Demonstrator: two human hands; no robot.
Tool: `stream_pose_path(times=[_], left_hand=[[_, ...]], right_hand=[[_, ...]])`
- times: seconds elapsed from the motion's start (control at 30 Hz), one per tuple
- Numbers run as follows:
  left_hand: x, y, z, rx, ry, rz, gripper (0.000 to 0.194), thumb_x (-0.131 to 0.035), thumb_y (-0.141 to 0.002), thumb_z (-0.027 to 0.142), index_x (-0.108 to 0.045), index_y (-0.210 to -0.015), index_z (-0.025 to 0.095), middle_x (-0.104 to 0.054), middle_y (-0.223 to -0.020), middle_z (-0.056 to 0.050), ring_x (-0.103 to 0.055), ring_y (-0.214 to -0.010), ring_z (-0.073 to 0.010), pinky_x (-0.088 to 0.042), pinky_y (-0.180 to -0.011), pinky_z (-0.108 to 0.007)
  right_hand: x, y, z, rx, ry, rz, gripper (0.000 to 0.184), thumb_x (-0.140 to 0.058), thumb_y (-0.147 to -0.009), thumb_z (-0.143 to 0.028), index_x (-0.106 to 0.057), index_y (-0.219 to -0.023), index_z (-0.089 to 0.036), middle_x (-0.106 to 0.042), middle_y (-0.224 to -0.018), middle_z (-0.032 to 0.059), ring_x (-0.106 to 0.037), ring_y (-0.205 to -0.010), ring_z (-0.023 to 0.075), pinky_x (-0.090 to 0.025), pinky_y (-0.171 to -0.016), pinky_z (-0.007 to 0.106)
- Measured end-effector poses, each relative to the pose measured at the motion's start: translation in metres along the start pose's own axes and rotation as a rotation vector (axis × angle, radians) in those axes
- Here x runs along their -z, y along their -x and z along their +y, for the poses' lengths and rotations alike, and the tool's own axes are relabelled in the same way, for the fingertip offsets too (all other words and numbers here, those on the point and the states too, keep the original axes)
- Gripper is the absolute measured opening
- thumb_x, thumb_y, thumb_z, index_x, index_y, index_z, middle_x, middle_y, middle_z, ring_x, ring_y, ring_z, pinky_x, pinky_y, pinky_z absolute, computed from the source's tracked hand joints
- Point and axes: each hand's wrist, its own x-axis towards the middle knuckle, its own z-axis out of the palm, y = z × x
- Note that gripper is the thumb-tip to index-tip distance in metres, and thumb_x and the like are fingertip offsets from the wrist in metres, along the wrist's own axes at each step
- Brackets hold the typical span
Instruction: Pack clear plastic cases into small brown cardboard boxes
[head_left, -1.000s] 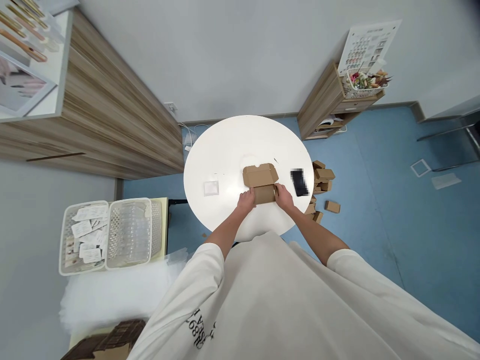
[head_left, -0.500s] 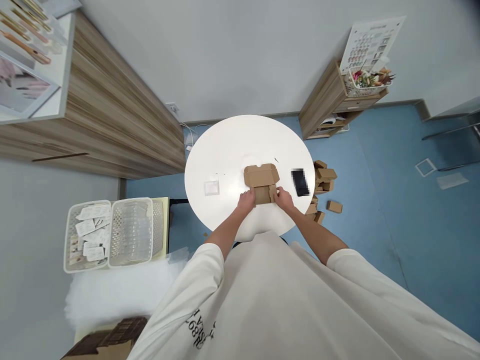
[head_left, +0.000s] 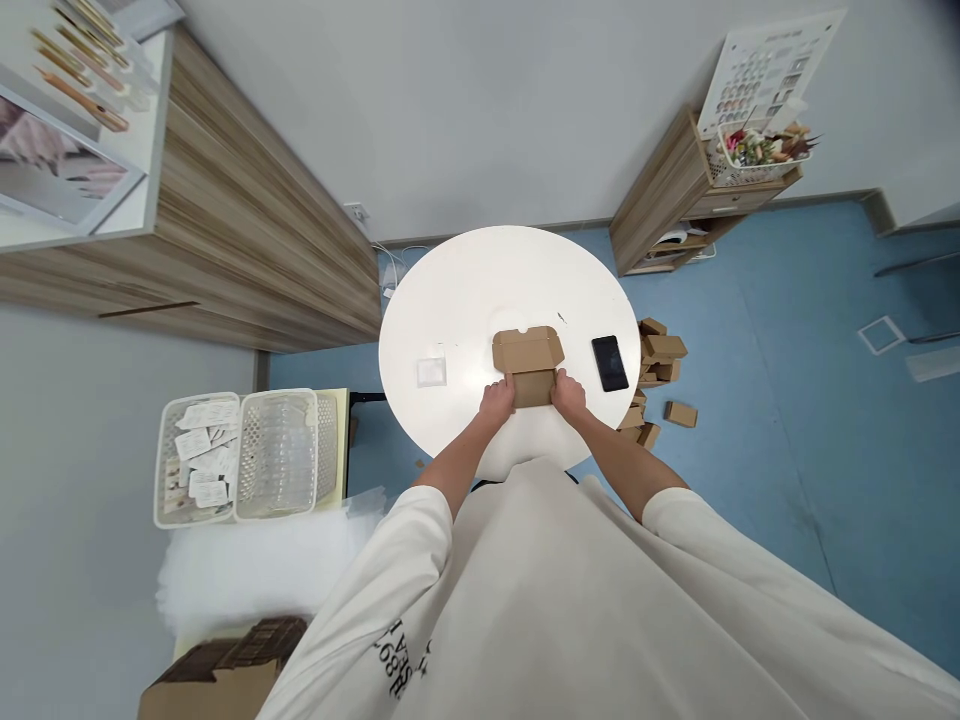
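Note:
A small brown cardboard box [head_left: 533, 388] rests on the white round table [head_left: 480, 270], its lid [head_left: 528, 352] folded back away from me. My left hand [head_left: 497, 399] grips the box's left side, fingers closed on the wall. On the right side, my right hand [head_left: 568, 394] pinches the other wall with its fingers closed. The inside of the box looks bare. Right of my right hand lies a black phone [head_left: 610, 363]. A small clear flat packet [head_left: 431, 372] lies on the table to the left.
Several brown boxes [head_left: 664, 348] lie heaped on the floor right of the table, with one loose box [head_left: 681, 414] nearby. Two white baskets [head_left: 276, 455] stand at the left. Farther off are a wooden cabinet [head_left: 277, 190] and a small drawer unit [head_left: 667, 200].
The right end flap of the box, folded inward half a second ago, now stands against the right wall at my right hand. Both hands stay at the box's sides. The view has shifted slightly.

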Motion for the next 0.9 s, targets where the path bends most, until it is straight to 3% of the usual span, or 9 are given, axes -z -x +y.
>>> stream_pose_path(times=[0.17, 0.27, 0.4, 0.6, 0.77, 0.9], left_hand=[[-0.005, 0.001, -0.013, 0.011, -0.004, 0.009, 0.105, -0.082, -0.077, 0.025, -0.014, -0.157, 0.013, -0.062, -0.124, -0.021, -0.06, -0.116, -0.0338, -0.041, -0.094, -0.039], [-0.007, 0.001, -0.017, 0.001, -0.025, 0.029, 0.104, -0.081, -0.077, 0.023, -0.016, -0.157, 0.011, -0.062, -0.124, -0.022, -0.06, -0.116, -0.034, -0.041, -0.094, -0.039], [-0.006, 0.002, -0.016, -0.015, -0.029, 0.041, 0.103, -0.081, -0.075, 0.02, -0.018, -0.157, 0.011, -0.061, -0.126, -0.022, -0.059, -0.116, -0.0349, -0.041, -0.095, -0.041], [-0.005, 0.018, -0.023, -0.006, 0.014, 0.057, 0.095, -0.072, -0.08, 0.015, -0.018, -0.158, 0.014, -0.059, -0.126, -0.021, -0.058, -0.117, -0.0353, -0.04, -0.094, -0.042], [-0.003, 0.029, -0.03, -0.001, 0.065, 0.033, 0.09, -0.065, -0.083, 0.011, -0.016, -0.159, 0.014, -0.06, -0.124, -0.021, -0.058, -0.117, -0.0343, -0.04, -0.093, -0.042], [0.001, 0.03, -0.029, 0.0, 0.1, 0.021, 0.091, -0.066, -0.082, 0.012, -0.016, -0.158, 0.013, -0.062, -0.122, -0.021, -0.059, -0.117, -0.035, -0.041, -0.094, -0.042]], right_hand=[[-0.004, 0.015, 0.005, 0.197, -0.034, 0.047, 0.041, -0.039, -0.102, -0.028, -0.038, -0.142, -0.016, -0.059, -0.126, 0.0168, -0.062, -0.107, 0.028, -0.047, -0.084, 0.036], [-0.006, 0.021, 0.006, 0.323, -0.022, 0.092, 0.059, -0.048, -0.099, -0.033, -0.026, -0.153, -0.021, -0.043, -0.147, 0.0175, -0.059, -0.113, 0.028, -0.049, -0.085, 0.035], [-0.006, 0.016, 0.001, 0.398, 0.091, 0.046, 0.081, -0.064, -0.091, -0.037, -0.019, -0.157, -0.025, -0.022, -0.162, 0.0161, -0.054, -0.119, 0.0316, -0.05, -0.086, 0.038], [-0.007, 0.007, -0.004, 0.446, 0.201, -0.008, 0.081, -0.062, -0.091, -0.029, -0.019, -0.158, -0.023, -0.03, -0.159, 0.0156, -0.054, -0.116, 0.0308, -0.048, -0.09, 0.039], [-0.009, 0.01, -0.013, 0.45, 0.197, -0.033, 0.098, -0.073, -0.082, -0.05, -0.018, -0.158, -0.021, -0.029, -0.158, 0.0172, -0.051, -0.12, 0.0338, -0.048, -0.092, 0.04], [-0.01, 0.012, -0.02, 0.428, 0.235, -0.056, 0.106, -0.078, -0.077, -0.05, -0.015, -0.158, -0.023, -0.027, -0.158, 0.0179, -0.051, -0.119, 0.0343, -0.047, -0.093, 0.04]])
